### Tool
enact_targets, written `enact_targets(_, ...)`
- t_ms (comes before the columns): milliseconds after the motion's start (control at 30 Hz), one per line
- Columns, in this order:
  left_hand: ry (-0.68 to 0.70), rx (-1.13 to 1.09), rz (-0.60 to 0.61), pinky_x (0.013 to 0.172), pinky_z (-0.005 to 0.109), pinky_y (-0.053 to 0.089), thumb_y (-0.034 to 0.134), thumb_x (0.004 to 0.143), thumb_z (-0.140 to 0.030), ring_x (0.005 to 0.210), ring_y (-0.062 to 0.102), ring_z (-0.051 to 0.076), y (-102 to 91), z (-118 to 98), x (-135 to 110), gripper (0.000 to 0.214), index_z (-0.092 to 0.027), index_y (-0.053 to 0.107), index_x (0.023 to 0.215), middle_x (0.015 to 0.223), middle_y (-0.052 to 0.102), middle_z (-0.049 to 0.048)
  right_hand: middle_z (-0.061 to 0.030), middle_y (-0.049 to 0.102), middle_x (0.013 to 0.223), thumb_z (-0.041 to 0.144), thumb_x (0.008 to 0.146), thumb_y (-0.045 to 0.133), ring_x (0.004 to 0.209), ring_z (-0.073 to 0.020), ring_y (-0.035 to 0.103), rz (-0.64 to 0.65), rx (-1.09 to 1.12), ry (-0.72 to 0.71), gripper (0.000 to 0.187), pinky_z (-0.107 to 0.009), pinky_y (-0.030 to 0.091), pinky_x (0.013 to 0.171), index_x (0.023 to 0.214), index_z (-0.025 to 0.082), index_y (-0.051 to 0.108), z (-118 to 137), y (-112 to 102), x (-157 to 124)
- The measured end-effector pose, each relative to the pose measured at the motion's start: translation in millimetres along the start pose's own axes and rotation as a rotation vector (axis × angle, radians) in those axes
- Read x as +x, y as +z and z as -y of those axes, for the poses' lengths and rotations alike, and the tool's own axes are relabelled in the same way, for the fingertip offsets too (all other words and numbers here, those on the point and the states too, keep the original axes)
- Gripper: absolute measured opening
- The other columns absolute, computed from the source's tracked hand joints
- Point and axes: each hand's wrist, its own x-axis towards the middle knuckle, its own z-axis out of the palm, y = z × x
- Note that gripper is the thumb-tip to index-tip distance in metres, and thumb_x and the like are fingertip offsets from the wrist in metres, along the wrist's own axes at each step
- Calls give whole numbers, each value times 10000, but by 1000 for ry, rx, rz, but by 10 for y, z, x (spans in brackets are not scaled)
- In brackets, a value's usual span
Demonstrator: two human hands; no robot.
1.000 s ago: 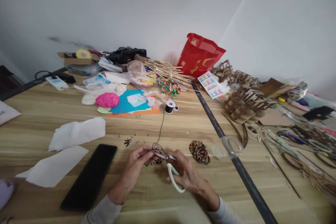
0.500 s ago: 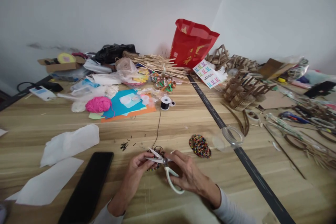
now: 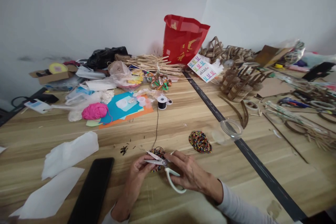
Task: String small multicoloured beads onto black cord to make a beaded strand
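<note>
My right hand (image 3: pixel 191 171) grips a pair of scissors (image 3: pixel 169 178) with white handles. Its blades are spread and point left, toward my left fingertips. My left hand (image 3: pixel 136 173) is closed in a pinch beside the blades; whatever is between the fingertips is too small to make out. Behind and under the scissors lies a bundle of multicoloured beads (image 3: pixel 158 152), partly covered by the blades and fingers. A black cord (image 3: pixel 156 126) runs from a spool (image 3: pixel 162 103) down to this bundle. To the right of my hands rests a second coil of beads (image 3: pixel 200 141).
Short black cord scraps (image 3: pixel 124 149) lie left of the beads. A black phone (image 3: pixel 91 190) and white paper sheets (image 3: pixel 70 150) are at the left. Pink yarn (image 3: pixel 95 111), a red bag (image 3: pixel 183 40) and small woven baskets (image 3: pixel 240 85) stand farther back. A clear ring (image 3: pixel 231 128) sits at right.
The camera view has shifted a little, so the table's things appear moved. Both hands and the spread scissors keep almost the same pose over the beads.
</note>
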Motion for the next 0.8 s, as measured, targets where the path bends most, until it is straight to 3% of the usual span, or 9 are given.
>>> enact_targets(233,16,-18,15,621,234,514,800,587,-204,624,646,173,-11,9,-10,115,-171,747,683,659,738,20,-127,593,1115,283,845,617,960,-233,604,74,-13,33,555,-337,511,824,1347,151,419,54,-45,15)
enact_targets(567,27,-42,14,626,236,517,795,599,-197,637,647,175,24,10,-6,109,-163,759,696,681,748,32,-139,579,1145,265,905,560,1010,-238,577,62,1,-10,508,-357,520,851,1368,154,386,74,-6,4)
enact_targets(800,3,-78,43,644,246,524,794,636,-234,680,661,182,12,59,0,157,-150,763,765,735,754,54,-97,599,1093,218,899,551,961,-201,599,35,170,64,483,-306,499,860,1360,187,412,130,-73,53)
